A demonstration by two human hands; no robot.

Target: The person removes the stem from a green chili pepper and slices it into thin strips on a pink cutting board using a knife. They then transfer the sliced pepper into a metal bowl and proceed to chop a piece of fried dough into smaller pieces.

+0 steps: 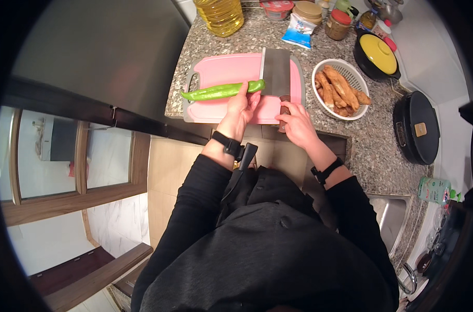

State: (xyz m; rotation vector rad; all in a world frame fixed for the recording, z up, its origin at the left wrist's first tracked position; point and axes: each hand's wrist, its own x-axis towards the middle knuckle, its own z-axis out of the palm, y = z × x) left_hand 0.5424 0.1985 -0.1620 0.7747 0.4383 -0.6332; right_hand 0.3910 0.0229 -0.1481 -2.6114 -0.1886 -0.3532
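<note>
Pepper (210, 92), long and green, lies crosswise over the pink cutting board (226, 63), its thin tip at the board's left edge and its thick end right by the blade of the cleaver (275, 70). The left hand (238, 108) grips it near that thick end, the fingers pinching it: one crosses over the green skin, the others are bent on the near side. Whether the pepper rests on the board or is lifted slightly, I cannot tell.

The right hand (300, 126) has its fingers wrapped round the cleaver's dark brown handle. The broad grey blade points away from the body, over the right part of the board; whether it touches the pink surface is hard to make out.

Just right of the board, on the speckled tabletop (320, 50), a white colander (355, 77) holds long brown pieces (340, 88). Beyond it sits a black pot (371, 72) with a yellow lid (378, 53), and further right a round black pan (418, 127). At the back are a jug of yellow oil (221, 18), a blue and white packet (298, 35) and a red-lidded jar (338, 27). A green bottle (433, 190) is near the sink (398, 197)
</note>
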